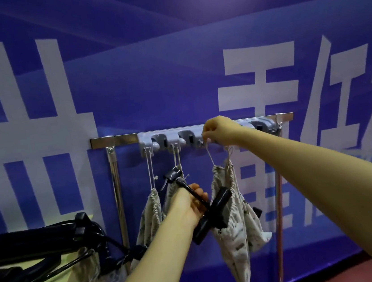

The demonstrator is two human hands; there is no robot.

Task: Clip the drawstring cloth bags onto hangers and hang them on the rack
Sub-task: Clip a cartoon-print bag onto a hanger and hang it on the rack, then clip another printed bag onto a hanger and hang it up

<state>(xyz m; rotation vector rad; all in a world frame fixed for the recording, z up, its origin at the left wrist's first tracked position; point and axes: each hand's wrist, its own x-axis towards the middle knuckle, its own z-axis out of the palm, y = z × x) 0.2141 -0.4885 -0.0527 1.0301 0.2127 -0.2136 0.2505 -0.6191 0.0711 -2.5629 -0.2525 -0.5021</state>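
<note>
Beneath the right hand (pixel 220 132), cloth bag (pixel 238 251)

The only writing stands on the blue banner (pixel 173 83) that fills the wall: big white Chinese characters. At the left, one character (pixel 27 136) is cut by the picture's edge and shows only upright strokes standing on a broad horizontal bar. At the right stands a character of horizontal bars crossed by an upright (pixel 259 80), and next to it another (pixel 338 89) runs off the right edge. A lower row of paler characters (pixel 288 201) is partly covered, so none of these can be read with certainty.
</note>
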